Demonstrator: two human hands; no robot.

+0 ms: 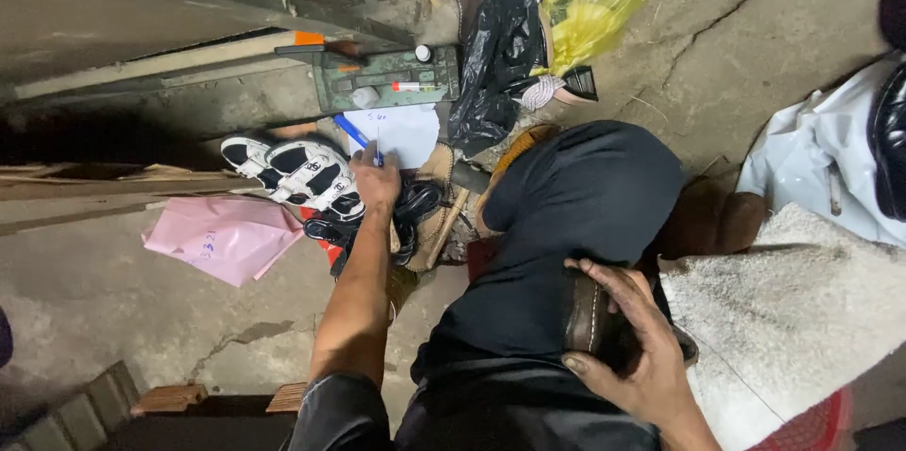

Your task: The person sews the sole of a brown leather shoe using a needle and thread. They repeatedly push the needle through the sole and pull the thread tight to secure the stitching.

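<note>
our left grip [376, 177] is closed around a blue pen [353, 133], fingers pinched on its lower end, the tip down on a white sheet of paper [401, 133] that lies on the floor ahead of us. our right grip [634, 342] is curled shut over a dark brown leather shoe [590, 314] and presses it against our right knee [576, 206], which is clad in black cloth.

the pen's long axis slants up and to the left from the left grip, out across the near left corner of the sheet. the paper sits straight ahead of that hand, touching it, and well apart from the right hand, so the left hand is by far the nearer one to it. just behind the sheet stands a green metal box [387, 78] with small items on its lid.

just left of the left hand a pair of black and white sneakers [297, 171] rests, with a pink paper bag [226, 236] beside them. a black plastic bag [495, 55] and a yellow plastic bag [590, 8] lie farther off.

everything lies on a cracked concrete floor [755, 26]; a pale woolly rug [783, 300] covers it on our right, and wooden planks [142, 64] run along the far left.
</note>
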